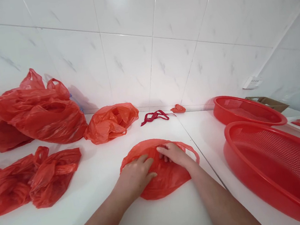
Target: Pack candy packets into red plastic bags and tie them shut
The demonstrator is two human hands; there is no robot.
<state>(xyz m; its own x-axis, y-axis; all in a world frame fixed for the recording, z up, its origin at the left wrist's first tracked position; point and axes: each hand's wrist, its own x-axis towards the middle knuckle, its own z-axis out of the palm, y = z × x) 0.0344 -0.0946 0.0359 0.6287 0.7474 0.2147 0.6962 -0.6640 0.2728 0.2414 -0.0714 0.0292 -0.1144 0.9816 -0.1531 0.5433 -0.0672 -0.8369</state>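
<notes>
A red plastic bag [165,189] lies flattened on the white table in front of me, one handle loop spread to the right. On its left part rests my left hand [137,174], thumb and fingers apart, nothing gripped between them. My right hand [174,155] is over the upper part of the bag, its fingers loosely curved and apart. Both hands appear to touch the plastic. The bag's inside is hidden.
Full red bags [43,114] stand at the back left, with smaller bags [54,175] before them. A crumpled bag [110,124], dark red straps [157,116] and a small red bundle [178,108] lie near the tiled wall. Red baskets [256,176] stand right.
</notes>
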